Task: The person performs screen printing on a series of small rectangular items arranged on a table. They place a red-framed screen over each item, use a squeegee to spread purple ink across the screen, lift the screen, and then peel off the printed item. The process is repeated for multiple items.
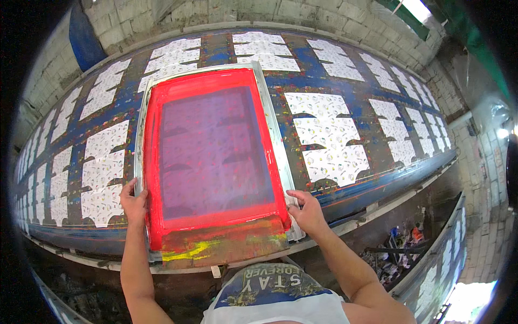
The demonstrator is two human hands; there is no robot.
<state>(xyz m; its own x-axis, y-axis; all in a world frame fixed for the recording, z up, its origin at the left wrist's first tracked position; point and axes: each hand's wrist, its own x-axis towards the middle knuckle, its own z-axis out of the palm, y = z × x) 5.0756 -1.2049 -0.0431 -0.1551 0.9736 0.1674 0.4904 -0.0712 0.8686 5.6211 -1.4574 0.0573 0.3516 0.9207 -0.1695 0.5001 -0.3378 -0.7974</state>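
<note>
Both hands grip the screen frame (pixel 211 156): the left hand (pixel 134 204) on its left rail, the right hand (pixel 305 209) at its near right corner. The frame lies flat on the long table (pixel 367 181), among printed white fabric pieces (pixel 329 137).

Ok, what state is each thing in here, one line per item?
Screen frame: flat on the table, red border, ink smeared at its near end.
Left hand: grips the frame's left edge.
Right hand: grips its right corner.
Fabric pieces: laid flat, printed.
Table: ink-stained.
</note>
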